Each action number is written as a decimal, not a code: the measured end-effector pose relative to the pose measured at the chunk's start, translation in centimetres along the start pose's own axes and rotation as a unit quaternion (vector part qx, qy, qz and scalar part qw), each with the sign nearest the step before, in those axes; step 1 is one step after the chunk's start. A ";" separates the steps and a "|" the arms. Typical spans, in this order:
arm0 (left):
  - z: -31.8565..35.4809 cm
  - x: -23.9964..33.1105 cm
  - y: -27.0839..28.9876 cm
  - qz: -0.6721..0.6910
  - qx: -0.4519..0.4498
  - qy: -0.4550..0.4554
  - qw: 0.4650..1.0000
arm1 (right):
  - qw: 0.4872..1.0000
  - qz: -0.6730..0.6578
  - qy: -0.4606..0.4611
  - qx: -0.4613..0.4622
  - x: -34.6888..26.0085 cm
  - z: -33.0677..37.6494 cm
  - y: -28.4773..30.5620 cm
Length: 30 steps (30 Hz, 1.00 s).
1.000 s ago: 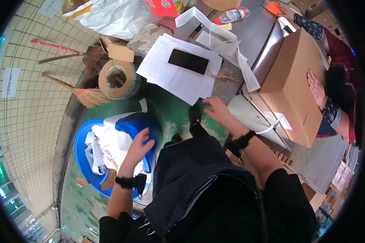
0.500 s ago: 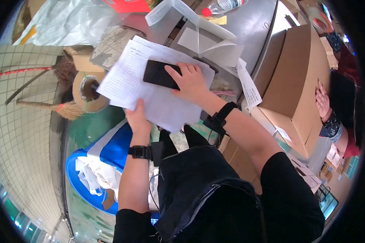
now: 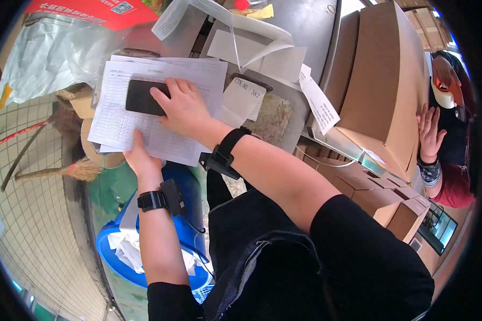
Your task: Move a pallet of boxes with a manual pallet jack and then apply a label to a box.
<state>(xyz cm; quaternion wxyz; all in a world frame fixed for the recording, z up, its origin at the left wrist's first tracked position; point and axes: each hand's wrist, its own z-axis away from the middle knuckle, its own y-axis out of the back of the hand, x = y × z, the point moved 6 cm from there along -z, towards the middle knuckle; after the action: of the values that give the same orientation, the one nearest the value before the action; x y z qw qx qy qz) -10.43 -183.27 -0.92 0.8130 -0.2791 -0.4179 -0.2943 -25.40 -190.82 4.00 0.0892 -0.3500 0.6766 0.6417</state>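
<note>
A stack of printed white sheets (image 3: 128,131) lies over the table's near left edge. My left hand (image 3: 143,160) grips its near edge, thumb on top and fingers hidden beneath. On the sheets rests a black phone (image 3: 142,99), its dark face up. My right hand (image 3: 187,109) is closed on the phone's right end, one finger reaching across its face and the others bent at its far side. Right of the stack, a white card with handwriting (image 3: 245,98) lies beside a worn grey-brown slab (image 3: 270,119).
A large cardboard box (image 3: 377,80) stands right, a co-worker's hand (image 3: 429,131) at its side near a tape dispenser (image 3: 445,88). Curled paper strips (image 3: 262,45) and a silvery plastic bag (image 3: 53,53) lie beyond. Below are a blue bin (image 3: 104,243) and a broom (image 3: 83,170).
The sheets, phone and both my hands have shifted left together, and the whole view has shifted too. The handwritten card now shows beside the stack. The co-worker's tape dispenser appears lower.
</note>
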 end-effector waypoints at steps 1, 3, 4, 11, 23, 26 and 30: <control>-0.3 -0.3 -0.5 0.017 -0.012 0.027 0.999 | 0.999 0.027 0.025 0.031 0.2 0.1 0.0; -0.9 -0.6 1.0 0.032 -0.010 0.051 0.998 | 0.998 -0.039 0.039 0.034 0.0 1.2 0.4; -1.3 -1.2 2.1 0.044 -0.018 0.070 0.996 | 0.993 -0.101 0.054 0.041 0.0 2.1 1.2; 3.2 -1.5 5.2 -0.165 0.178 0.013 0.970 | 0.899 -0.216 -0.348 0.158 12.7 13.4 7.7; 9.8 -0.4 -11.8 -0.458 -0.294 -0.310 0.779 | 0.696 -0.523 -0.477 0.118 12.8 14.0 7.2; 10.6 -0.1 -13.3 -0.457 -0.321 -0.304 0.772 | 0.731 -0.531 -0.420 0.084 10.5 15.0 9.5; 14.5 0.2 -13.9 -0.377 -0.443 -0.206 0.787 | 0.751 -0.582 -0.311 0.024 6.5 16.6 15.7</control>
<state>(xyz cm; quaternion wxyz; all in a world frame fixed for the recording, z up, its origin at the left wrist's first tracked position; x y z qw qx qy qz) -27.66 -182.48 9.33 0.3198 -0.4825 -0.4710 -0.6657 -44.90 -178.80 10.25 0.6595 -0.4546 0.2920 0.5227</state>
